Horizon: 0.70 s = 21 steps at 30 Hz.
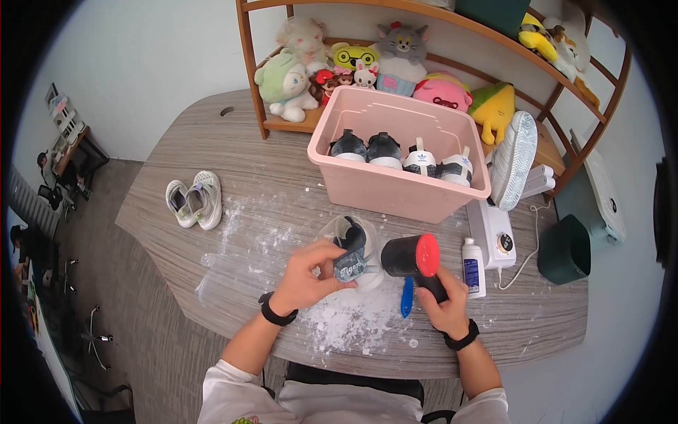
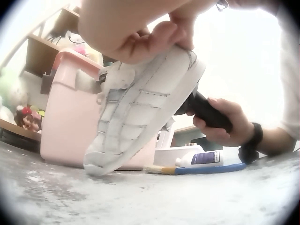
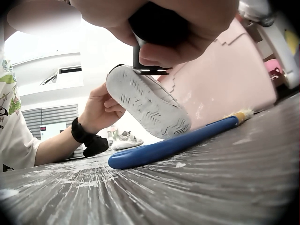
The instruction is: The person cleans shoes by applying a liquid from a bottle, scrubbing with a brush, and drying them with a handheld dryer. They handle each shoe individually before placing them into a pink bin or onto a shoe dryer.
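Note:
A white sneaker point(image 1: 372, 278) with a dark lining stands tilted, its toe down at the table. My left hand point(image 1: 308, 275) grips it at the raised heel, thumb and fingers around the dark collar. In the left wrist view the sneaker's stitched side point(image 2: 140, 105) shows; the right wrist view shows its patterned sole point(image 3: 145, 103). My right hand point(image 1: 445, 304) holds a black hair dryer point(image 1: 401, 256) with a red end by its handle, the barrel directed at the sneaker. A blue-handled brush point(image 1: 407, 297) with pale bristles lies on the table below the dryer.
White powder point(image 1: 346, 325) covers the table around the sneaker. Behind stands a pink bin point(image 1: 395, 187) with several shoes. At right are a white bottle point(image 1: 473, 268), a white corded device point(image 1: 492, 230) and an upended shoe point(image 1: 515, 159). Another pair of shoes point(image 1: 205, 201) sits at left.

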### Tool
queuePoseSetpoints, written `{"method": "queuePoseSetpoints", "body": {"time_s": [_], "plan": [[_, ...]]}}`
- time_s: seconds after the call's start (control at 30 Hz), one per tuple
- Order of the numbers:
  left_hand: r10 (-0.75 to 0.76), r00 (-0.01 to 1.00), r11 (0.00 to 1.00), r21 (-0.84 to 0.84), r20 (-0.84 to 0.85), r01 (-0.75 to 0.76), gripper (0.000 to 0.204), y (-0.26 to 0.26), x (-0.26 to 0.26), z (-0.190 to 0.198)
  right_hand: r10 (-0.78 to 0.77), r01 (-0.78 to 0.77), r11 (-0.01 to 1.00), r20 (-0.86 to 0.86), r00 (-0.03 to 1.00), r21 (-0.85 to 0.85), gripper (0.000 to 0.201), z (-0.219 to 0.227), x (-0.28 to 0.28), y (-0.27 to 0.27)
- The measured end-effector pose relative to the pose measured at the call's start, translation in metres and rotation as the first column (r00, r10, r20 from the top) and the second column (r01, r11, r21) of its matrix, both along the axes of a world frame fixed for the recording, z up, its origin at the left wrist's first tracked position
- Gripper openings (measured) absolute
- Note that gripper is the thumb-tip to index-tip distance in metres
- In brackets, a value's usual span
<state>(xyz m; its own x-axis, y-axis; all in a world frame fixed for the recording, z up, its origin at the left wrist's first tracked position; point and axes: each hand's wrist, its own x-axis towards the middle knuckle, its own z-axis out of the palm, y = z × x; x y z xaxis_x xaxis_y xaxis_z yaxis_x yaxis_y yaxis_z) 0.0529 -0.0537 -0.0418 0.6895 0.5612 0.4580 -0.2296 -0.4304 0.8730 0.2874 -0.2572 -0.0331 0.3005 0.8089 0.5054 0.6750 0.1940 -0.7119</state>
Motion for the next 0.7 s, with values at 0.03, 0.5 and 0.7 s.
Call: {"method": "queuePoseSetpoints", "body": {"time_s": [0.03,0.5,0.7], "plan": [[0.001,1.000,1.000,0.001,0.000,-0.001,0.045,-0.001,0.000,0.002,0.011,-0.011,1.000,-0.005,1.000,0.027,0.047,0.000,0.000,0.000],[0.267,0.964,0.944,0.207,-0.014,-0.258,0.038,-0.009,0.009,0.007,0.111,-0.116,0.992,0.111,0.988,0.048,0.049,0.003,-0.006,0.000],[0.200,0.980,0.958,0.214,-0.020,-0.191,0.039,-0.007,0.009,0.008,0.105,-0.109,0.993,0.105,0.989,0.035,0.048,0.002,-0.005,0.000]]}}
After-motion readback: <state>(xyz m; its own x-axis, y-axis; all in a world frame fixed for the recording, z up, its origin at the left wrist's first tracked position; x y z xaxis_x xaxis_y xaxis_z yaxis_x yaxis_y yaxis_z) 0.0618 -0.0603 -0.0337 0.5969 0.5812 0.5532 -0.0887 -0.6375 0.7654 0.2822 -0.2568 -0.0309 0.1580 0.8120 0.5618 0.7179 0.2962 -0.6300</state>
